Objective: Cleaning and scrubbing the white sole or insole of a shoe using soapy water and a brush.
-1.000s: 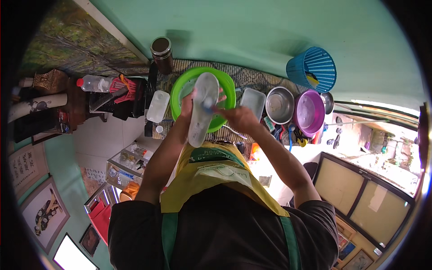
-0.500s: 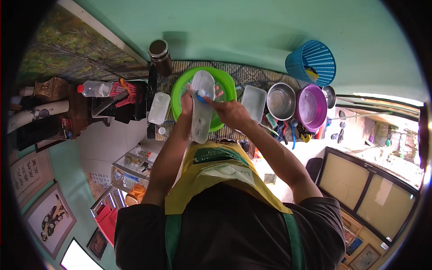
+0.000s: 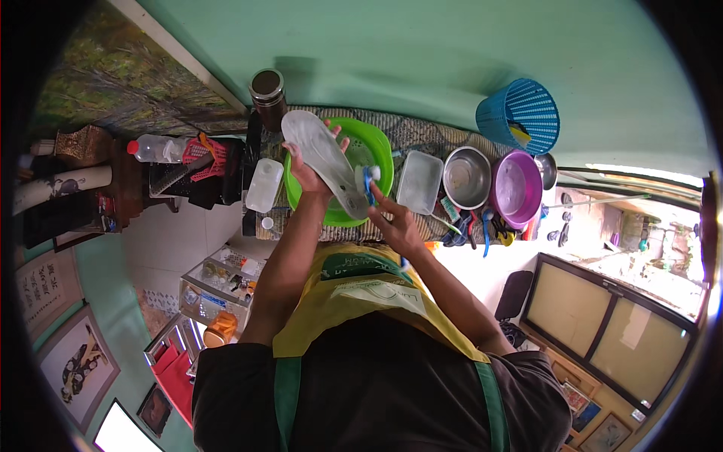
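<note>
My left hand (image 3: 307,177) holds up a long, translucent, shoe-sole-shaped plastic piece (image 3: 318,151), fingers behind it and showing at both edges. The piece is tilted, its broad end up and to the left. Beneath it is a bright green basin (image 3: 385,143), whose inside is partly hidden. My right hand (image 3: 399,226) is closed on a small blue and white brush (image 3: 366,181), its head up at the right edge of the piece's narrower end. Whether the brush touches the piece, I cannot tell.
Left of the basin lie a clear tray (image 3: 264,185) and a brown flask (image 3: 268,94). On the right are a clear container (image 3: 420,182), a steel bowl (image 3: 467,177), a purple basin (image 3: 518,188) and a blue basket (image 3: 520,117). Several hand tools (image 3: 482,226) line the front edge.
The plastic piece has swung from nearly upright to tilted, its broad end moving left. My right hand and the brush have moved right and down, from its middle to its edge.
</note>
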`<action>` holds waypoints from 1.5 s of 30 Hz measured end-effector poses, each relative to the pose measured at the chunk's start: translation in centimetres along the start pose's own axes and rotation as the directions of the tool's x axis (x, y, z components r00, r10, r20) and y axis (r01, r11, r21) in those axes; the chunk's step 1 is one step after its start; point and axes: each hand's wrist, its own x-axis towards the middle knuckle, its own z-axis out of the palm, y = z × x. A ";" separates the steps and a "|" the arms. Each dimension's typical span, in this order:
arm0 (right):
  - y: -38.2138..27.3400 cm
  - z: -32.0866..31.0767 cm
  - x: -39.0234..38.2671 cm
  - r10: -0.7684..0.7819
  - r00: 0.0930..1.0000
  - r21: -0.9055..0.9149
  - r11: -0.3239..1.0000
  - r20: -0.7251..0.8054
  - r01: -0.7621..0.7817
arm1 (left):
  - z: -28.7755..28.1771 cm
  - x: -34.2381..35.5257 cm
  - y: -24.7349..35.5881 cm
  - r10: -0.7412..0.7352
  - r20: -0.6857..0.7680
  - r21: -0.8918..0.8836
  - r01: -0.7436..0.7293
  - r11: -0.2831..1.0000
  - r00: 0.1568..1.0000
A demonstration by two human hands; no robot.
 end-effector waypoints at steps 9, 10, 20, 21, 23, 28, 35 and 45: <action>0.2 -2.0 6.1 -0.402 0.915 -0.010 0.916 -0.041 0.402 | 4.2 -4.9 1.2 -0.299 0.158 0.197 0.266 0.944 0.941; 0.9 -2.2 6.4 -0.395 0.917 0.002 0.918 -0.062 0.396 | 3.8 -5.4 1.2 -0.318 0.156 0.215 0.282 0.935 0.935; 0.8 2.3 2.3 -0.222 0.974 -0.394 0.901 -0.051 0.185 | 1.5 -6.8 1.5 -0.009 0.054 0.236 -0.004 0.972 0.998; 0.6 3.2 2.0 -0.187 0.982 -0.407 0.897 0.002 0.172 | 1.0 -6.8 0.4 0.031 0.137 0.291 -0.071 0.954 0.990; -0.1 3.7 2.0 -0.344 0.938 -0.310 0.895 -0.026 0.320 | 1.1 -6.8 -0.2 0.029 0.099 0.250 -0.053 0.967 0.995; 0.6 1.8 2.8 -0.029 0.999 -0.297 0.955 -0.025 0.020 | 1.1 -6.5 -0.3 0.053 0.092 0.211 -0.071 0.975 0.994; -0.3 2.4 2.5 0.031 0.999 -0.145 0.989 -0.024 -0.034 | 0.4 -5.6 -0.8 0.123 0.131 0.280 -0.156 0.947 0.984; 1.4 4.5 1.6 -0.396 0.911 -0.117 0.916 -0.120 0.383 | 1.2 -6.2 -0.7 0.161 0.106 0.264 -0.184 0.947 0.981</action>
